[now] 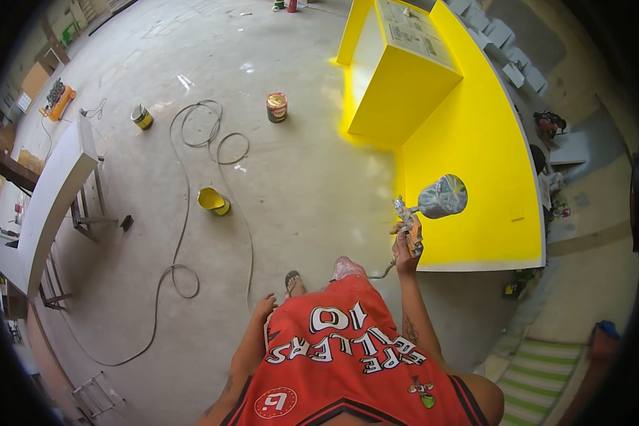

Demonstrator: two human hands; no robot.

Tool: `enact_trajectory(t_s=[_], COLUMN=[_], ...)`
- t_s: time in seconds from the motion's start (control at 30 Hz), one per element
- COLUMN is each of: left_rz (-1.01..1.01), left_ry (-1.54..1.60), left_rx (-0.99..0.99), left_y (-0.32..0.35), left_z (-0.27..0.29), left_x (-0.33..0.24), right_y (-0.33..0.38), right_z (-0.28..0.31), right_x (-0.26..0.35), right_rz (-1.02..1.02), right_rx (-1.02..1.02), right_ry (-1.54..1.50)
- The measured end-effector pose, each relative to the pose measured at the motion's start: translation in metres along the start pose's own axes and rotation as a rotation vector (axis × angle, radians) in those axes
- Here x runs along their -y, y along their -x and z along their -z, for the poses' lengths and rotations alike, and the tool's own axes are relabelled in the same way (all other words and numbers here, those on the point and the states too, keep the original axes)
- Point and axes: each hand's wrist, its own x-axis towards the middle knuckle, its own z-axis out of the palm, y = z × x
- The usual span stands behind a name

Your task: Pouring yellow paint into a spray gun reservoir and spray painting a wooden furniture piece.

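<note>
Firstly, at the far left, the dark rim of the lens hides the edge of the room, and the small things near the orange machine (58, 103) are hard to make out. A white curved panel (67, 181) stands on dark metal trestles (92, 219), whose legs it partly covers. On the grey floor (142, 270) stands a can with yellow label (143, 118). A long hose (185, 213) lies in loops there, and its two runs pass on both sides of an open yellow can (214, 201). One run disappears by the left hand (265, 306), which is beside the thigh; its fingers are small in view, so I cannot tell if they hold something. Farther away is a red-lidded can (277, 108).

The right hand (405, 253) is closed around the handle of a spray gun (410, 226) — the finger at the trigger is not clear. This gun is just in front of a large yellow panel (476, 238), and its wrapped cup (443, 197) hides a part of it. A yellow box-like part (405, 99) rises from the panel, with its top cut off by the upper edge. Behind, white blocks (500, 35) are half covered; a striped mat (543, 373) lies at lower right.
</note>
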Motion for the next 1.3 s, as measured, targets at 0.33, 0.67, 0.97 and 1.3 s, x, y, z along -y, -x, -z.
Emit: enact_trajectory(t_s=[0.33,0.67,0.97,1.3], left_rz=[0.049,-0.025,-1.003,-0.931], left_ry=[0.042,-0.531,-0.627,-0.699], left_rx=[0.039,-0.044,0.569,1.12], left_y=[-0.083,-0.147,-0.138,-0.1], left_z=[0.033,0.087,-0.071,-0.136], left_x=[-0.125,-0.302,-0.685,-0.814], right_y=[-0.101,-0.319,-0.453,-0.502], right_z=[-0.073,-0.122,-0.088,-0.142], right_x=[-0.066,-0.058,-0.025,-0.052], right_rz=[-0.039,-0.009,-0.211,-0.127], right_rx=[-0.046,-0.015,0.68,0.283], right_ry=[-0.085,-0.273,-0.601,-0.568])
